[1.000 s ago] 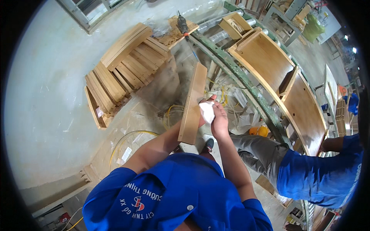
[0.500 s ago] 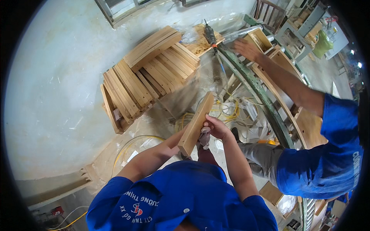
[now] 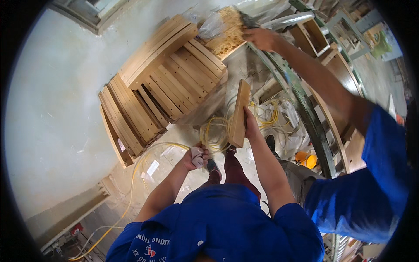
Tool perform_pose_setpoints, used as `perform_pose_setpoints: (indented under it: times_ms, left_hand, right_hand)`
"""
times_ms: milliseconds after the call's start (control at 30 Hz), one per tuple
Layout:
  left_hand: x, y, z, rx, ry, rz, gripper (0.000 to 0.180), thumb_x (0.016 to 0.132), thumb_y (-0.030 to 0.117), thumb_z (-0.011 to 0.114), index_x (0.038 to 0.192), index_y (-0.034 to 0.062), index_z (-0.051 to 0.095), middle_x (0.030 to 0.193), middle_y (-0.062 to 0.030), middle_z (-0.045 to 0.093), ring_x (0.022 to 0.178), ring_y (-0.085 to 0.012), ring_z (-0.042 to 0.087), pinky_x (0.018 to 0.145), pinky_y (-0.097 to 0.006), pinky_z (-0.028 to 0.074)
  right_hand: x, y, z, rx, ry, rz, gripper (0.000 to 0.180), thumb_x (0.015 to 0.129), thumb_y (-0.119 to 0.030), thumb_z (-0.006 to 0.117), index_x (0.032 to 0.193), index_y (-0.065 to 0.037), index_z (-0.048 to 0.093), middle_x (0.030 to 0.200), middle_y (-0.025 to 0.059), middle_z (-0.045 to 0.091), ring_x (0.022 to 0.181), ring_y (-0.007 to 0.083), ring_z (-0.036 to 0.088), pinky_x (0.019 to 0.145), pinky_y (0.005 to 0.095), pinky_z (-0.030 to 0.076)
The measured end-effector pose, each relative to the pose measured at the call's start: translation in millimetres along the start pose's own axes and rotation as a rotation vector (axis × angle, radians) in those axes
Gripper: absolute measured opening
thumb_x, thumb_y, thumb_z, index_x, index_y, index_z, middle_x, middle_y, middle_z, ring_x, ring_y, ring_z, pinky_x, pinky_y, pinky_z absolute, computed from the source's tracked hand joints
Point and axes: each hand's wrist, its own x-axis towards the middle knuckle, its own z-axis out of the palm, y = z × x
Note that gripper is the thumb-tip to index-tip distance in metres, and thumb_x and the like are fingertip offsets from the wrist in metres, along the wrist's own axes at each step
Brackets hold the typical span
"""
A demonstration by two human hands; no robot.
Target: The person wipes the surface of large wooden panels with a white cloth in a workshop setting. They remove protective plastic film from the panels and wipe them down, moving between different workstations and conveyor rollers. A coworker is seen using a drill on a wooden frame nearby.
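My right hand grips the edge of a flat wooden board, holding it on edge in front of me. Lower and to the left, my left hand is closed around a small crumpled white pad or cloth, apart from the board. A co-worker in a blue shirt stands at my right; the co-worker's hand reaches up to a light porous block at the top.
A stack of curved wooden parts lies on the floor to my left. Yellow hose coils lie below the board. A green metal rail and wooden frames run along the right. A small orange container sits by the co-worker's leg.
My left hand came off the board with the white pad and dropped down left; the right hand alone now holds the board. The co-worker's arm stays stretched toward the top.
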Motion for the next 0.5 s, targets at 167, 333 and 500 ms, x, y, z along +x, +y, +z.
perform_pose_setpoints:
  times_ms: [167,333,500]
  left_hand:
    - [-14.9,32.0,-4.5,0.084,0.363,0.299,0.039,0.086,0.019,0.054,0.125,0.0207,0.048,0.076,-0.0057,0.056,0.058,-0.0176,0.050,0.051,-0.032,0.044]
    - [-19.5,58.9,9.9,0.234,0.513,0.539,0.073,0.083,0.011,0.051,0.142,0.0281,0.011,0.103,-0.0203,0.062,0.053,-0.0148,0.053,0.042,-0.026,0.044]
    - [-2.7,64.9,25.0,0.501,0.548,0.591,0.065,0.082,0.009,0.053,0.136,0.0210,0.018,0.104,-0.0192,0.062,0.049,-0.0087,0.048,0.043,-0.022,0.043]
  right_hand:
    - [66.7,-16.5,-11.3,-0.086,0.146,-0.075,0.038,0.092,-0.039,0.047,0.114,-0.009,0.055,0.101,0.0066,0.062,0.091,0.0204,0.059,0.080,0.0350,0.048]
    - [145.8,-66.7,-15.9,-0.380,0.247,-0.212,0.045,0.087,-0.030,0.054,0.125,-0.007,0.047,0.110,0.0094,0.058,0.094,0.0200,0.058,0.079,0.0334,0.048]
    - [207.3,-96.0,1.2,-0.488,0.200,-0.375,0.051,0.086,-0.026,0.057,0.130,-0.006,0.042,0.115,0.0116,0.056,0.093,0.0202,0.058,0.078,0.0313,0.048]
